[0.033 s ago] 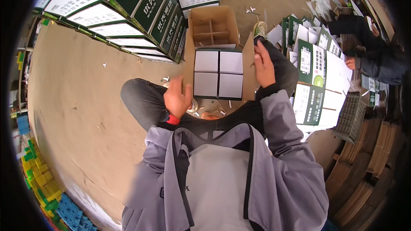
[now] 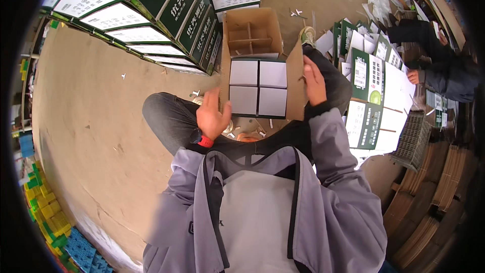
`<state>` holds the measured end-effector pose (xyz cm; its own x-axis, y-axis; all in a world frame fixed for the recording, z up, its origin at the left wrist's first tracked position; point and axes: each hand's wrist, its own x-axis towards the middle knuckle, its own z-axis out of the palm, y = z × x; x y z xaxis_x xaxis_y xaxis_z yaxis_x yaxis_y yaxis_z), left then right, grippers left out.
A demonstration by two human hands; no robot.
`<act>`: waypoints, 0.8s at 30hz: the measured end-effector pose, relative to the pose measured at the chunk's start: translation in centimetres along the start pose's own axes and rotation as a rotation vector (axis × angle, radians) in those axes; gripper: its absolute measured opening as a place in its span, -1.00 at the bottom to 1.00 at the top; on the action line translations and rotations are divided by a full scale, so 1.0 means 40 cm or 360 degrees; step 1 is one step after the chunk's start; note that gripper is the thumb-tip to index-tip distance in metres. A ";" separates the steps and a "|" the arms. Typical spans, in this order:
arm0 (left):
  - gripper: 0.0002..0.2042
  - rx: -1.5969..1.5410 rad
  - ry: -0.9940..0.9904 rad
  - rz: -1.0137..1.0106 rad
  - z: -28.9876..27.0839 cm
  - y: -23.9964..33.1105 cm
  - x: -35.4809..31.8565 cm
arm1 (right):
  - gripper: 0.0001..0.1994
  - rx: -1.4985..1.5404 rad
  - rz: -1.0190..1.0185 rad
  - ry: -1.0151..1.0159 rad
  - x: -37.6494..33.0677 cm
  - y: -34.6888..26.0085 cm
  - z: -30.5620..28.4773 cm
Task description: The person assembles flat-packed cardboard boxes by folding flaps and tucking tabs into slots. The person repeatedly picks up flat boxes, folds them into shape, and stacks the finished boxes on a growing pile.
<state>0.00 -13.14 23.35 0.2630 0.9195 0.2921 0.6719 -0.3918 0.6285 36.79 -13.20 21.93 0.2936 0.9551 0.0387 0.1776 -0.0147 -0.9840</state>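
Between my legs stands an open cardboard box (image 2: 296, 78) with raised side flaps. Inside it, several white square panels (image 2: 243, 100) sit in a grid, parted by dark green lines. My left hand (image 2: 210, 117), with a red-strapped watch at its wrist, is open beside the box's left flap, thumb and fingers apart. On the other side, my right hand (image 2: 316, 82) lies along the outer face of the right flap, fingers stretched out. Whether the palm presses on the flap is hard to tell. Just beyond stands a second open brown box (image 2: 252, 23) with crossed cardboard dividers.
Stacked green-and-white cartons (image 2: 174, 15) rise at the far left. To my right lies a pile of printed flat cartons (image 2: 366, 98), with a grey crate (image 2: 411, 139) and bundled cardboard (image 2: 419, 207) nearby. A co-worker's hand (image 2: 413, 76) touches the pile. Paper scraps litter the floor.
My right hand has shifted slightly down and outward, and the right flap leans a little farther out. My left hand has moved only slightly.
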 end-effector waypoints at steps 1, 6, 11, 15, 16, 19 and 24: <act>-0.35 -0.0002 -0.0072 0.0098 -0.004 0.001 -0.003 | -0.46 0.0160 0.0159 -0.0055 -0.019 0.005 -0.018; -0.02 -0.0019 -0.0524 -0.0076 0.006 -0.010 -0.018 | -0.15 -0.0034 -0.0193 -0.0321 -0.220 -0.062 -0.032; -0.05 0.0151 -0.0460 0.0069 0.058 -0.008 -0.011 | -0.16 -0.1054 -0.0128 -0.0210 -0.321 -0.047 0.030; -0.12 0.0737 -0.0461 0.0378 0.100 -0.018 -0.017 | -0.22 -0.1518 -0.0390 -0.0181 -0.282 0.004 0.071; -0.14 0.0923 -0.0492 0.0446 0.111 -0.021 -0.014 | -0.23 -0.1677 -0.0468 -0.0233 -0.278 0.016 0.078; -0.13 0.1310 -0.0690 0.0656 0.125 -0.011 -0.005 | -0.19 -0.2039 -0.0501 -0.0504 -0.275 0.016 0.103; -0.42 0.0638 -0.0736 0.0489 0.133 -0.031 0.073 | -0.18 -0.1700 -0.0301 -0.0769 -0.153 0.062 0.092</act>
<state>3.62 -9.82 19.59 0.6916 0.7219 0.0206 0.7004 -0.6774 0.2247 31.99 -18.01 18.60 -0.1655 0.9780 -0.1273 0.9410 0.1179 -0.3173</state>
